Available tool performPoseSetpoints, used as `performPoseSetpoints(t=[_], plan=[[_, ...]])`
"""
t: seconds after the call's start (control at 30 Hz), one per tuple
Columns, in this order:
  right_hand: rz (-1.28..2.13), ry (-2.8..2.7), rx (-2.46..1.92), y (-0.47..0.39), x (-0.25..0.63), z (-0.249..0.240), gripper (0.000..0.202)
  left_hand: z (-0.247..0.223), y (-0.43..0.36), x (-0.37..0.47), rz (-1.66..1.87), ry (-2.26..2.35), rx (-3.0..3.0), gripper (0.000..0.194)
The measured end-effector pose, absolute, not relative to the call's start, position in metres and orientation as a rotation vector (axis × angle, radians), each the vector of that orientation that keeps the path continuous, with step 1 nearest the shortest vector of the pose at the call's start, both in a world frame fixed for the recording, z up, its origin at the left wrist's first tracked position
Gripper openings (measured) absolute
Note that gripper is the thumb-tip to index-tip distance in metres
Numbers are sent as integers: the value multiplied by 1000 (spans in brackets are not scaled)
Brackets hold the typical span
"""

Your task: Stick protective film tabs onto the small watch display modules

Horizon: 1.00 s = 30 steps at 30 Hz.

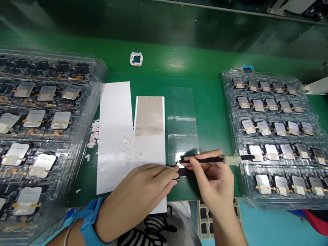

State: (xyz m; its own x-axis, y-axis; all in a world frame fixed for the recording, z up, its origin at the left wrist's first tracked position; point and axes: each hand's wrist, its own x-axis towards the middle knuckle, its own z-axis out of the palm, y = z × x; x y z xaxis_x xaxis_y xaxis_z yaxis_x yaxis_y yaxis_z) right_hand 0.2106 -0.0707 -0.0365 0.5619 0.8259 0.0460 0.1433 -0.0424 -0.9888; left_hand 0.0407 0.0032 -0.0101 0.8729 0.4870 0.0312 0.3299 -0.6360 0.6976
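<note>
My right hand [215, 178] is closed around a black pen-like tool [210, 160] with tape wrapped near its back end. The tool points left, its tip beside my left fingertips. My left hand [144, 191], with a blue band at the wrist, pinches a small dark flat part [184, 172]. Below both hands' fingertips lies the lower end of a clear plastic strip [182, 120]. Left of it is a white sheet [149, 152] with a grey-brown film on its upper part, partly covered by my left hand.
Clear trays of small silver parts stand at left [94, 94] and right [230, 113]. Another white sheet [113, 134] lies beside small white scraps [94, 134]. A white square frame [136, 59] sits farther back, before a raised shelf edge [173, 2].
</note>
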Motion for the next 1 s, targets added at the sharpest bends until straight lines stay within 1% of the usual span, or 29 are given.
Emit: performPoseSetpoints(t=[0.17,0.27,0.4,0.53,1.0], plan=[[568,-673,-1389,-75,201,-20,10,-7,8,43,447,794,2058,14],[503,-712,-1224,-73,183,-7,18,-6,12,41,541,851,1923,18],[435,-863,-1113,-60,157,2,28,-9,12,37,666,820,1904,33],[362,-922,-1091,-49,145,2,30,-13,11,34,769,813,1929,46],[302,-952,-1137,-43,142,-11,31,-16,13,32,810,764,1875,48]])
